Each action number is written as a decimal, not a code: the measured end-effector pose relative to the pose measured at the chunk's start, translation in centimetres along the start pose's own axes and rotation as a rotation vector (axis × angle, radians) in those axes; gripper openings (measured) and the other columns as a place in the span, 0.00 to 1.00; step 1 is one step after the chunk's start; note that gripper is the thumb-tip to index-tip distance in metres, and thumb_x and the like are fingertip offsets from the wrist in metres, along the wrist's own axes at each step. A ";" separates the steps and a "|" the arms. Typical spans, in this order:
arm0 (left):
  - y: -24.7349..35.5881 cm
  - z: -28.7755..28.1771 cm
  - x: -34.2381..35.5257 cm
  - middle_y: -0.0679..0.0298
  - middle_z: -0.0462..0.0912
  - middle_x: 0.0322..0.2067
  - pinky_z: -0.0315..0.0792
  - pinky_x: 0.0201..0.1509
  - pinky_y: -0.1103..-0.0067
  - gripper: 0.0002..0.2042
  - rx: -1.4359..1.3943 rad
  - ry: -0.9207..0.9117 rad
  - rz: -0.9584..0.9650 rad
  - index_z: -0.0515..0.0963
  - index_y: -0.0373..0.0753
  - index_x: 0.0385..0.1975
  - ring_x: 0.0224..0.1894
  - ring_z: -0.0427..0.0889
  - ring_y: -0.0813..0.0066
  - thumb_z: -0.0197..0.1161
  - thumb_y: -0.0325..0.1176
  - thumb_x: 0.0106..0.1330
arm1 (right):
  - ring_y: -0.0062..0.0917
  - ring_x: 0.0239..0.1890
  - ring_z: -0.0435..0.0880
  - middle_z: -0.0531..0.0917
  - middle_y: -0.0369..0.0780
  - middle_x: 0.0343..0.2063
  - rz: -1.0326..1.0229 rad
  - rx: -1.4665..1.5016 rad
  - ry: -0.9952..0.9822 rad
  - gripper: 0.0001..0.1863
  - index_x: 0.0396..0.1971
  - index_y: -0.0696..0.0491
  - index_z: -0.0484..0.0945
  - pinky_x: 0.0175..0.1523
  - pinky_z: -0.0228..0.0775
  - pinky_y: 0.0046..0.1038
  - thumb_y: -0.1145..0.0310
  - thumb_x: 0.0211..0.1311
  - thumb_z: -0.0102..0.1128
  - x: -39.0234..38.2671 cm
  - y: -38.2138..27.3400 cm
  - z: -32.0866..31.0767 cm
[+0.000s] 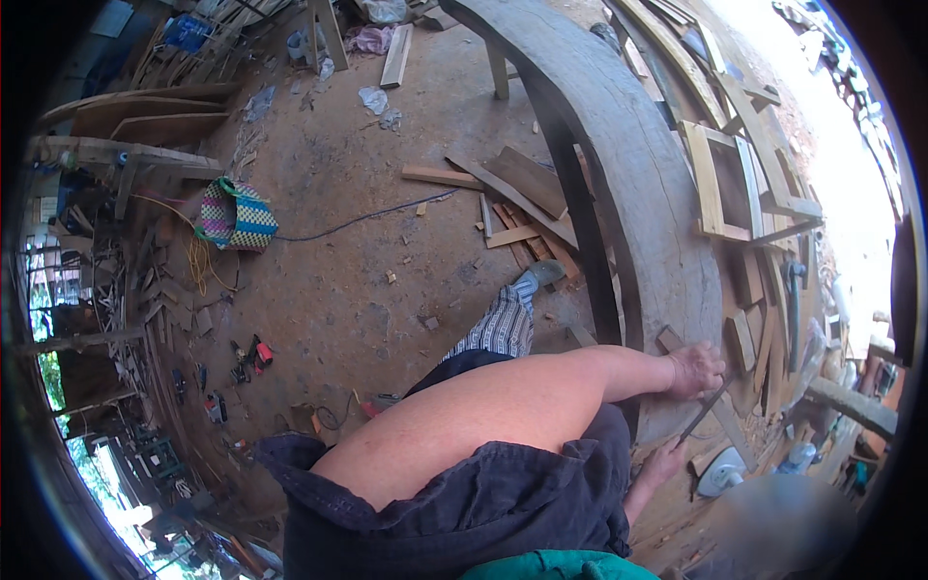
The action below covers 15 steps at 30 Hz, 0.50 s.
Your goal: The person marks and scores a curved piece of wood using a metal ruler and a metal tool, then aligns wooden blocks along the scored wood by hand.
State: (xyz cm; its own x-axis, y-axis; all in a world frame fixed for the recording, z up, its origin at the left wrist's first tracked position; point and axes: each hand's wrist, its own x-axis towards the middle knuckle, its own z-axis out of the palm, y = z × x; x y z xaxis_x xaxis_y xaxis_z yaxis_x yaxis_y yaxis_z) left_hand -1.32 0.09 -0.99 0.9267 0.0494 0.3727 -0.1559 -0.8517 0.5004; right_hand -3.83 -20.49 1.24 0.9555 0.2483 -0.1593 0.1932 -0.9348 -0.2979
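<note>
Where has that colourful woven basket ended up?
In the head view, the woven basket is on the floor toward the left, beside the tangled yellow cord, with a blue cord stretching away to its right.

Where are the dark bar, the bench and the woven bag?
Dark bar [704, 413]: head view, middle of its bare length between the hands.
Bench [650, 179]: head view, on its grey top.
Woven bag [254, 228]: head view, on its checkered side.
</note>
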 end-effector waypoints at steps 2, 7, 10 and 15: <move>-0.5 0.4 -0.1 0.68 0.76 0.36 0.63 0.50 0.69 0.12 -0.002 0.016 -0.030 0.80 0.49 0.30 0.46 0.72 0.67 0.67 0.44 0.47 | 0.59 0.34 0.72 0.75 0.61 0.29 -0.019 0.077 -0.050 0.18 0.33 0.64 0.69 0.36 0.60 0.47 0.61 0.70 0.45 0.5 -1.3 0.4; -0.3 -0.3 0.6 0.69 0.74 0.34 0.63 0.46 0.71 0.14 0.010 0.057 0.012 0.77 0.49 0.33 0.43 0.72 0.69 0.68 0.44 0.46 | 0.58 0.35 0.73 0.75 0.62 0.30 -0.019 0.049 0.201 0.18 0.35 0.66 0.71 0.38 0.62 0.46 0.62 0.70 0.43 -3.8 3.2 3.3; -0.9 -0.3 0.5 0.69 0.74 0.34 0.62 0.47 0.71 0.14 0.028 0.025 -0.005 0.77 0.49 0.33 0.44 0.72 0.70 0.67 0.44 0.46 | 0.57 0.36 0.73 0.76 0.61 0.32 -0.089 0.030 0.106 0.19 0.38 0.66 0.72 0.38 0.64 0.45 0.62 0.70 0.43 -0.6 2.5 2.1; -0.7 0.5 0.4 0.69 0.74 0.35 0.61 0.48 0.69 0.15 0.022 0.074 0.001 0.78 0.49 0.32 0.44 0.71 0.69 0.67 0.46 0.45 | 0.56 0.35 0.72 0.76 0.60 0.31 -0.088 0.076 0.053 0.19 0.38 0.67 0.71 0.39 0.64 0.44 0.62 0.71 0.43 0.1 0.0 1.6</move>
State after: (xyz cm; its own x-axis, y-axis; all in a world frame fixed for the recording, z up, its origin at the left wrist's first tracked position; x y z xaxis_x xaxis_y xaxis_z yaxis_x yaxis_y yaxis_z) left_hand -0.67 0.44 -1.57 0.8986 0.0861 0.4302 -0.1484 -0.8631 0.4827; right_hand -4.10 -20.08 -0.32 0.9464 0.3129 -0.0798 0.2614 -0.8876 -0.3792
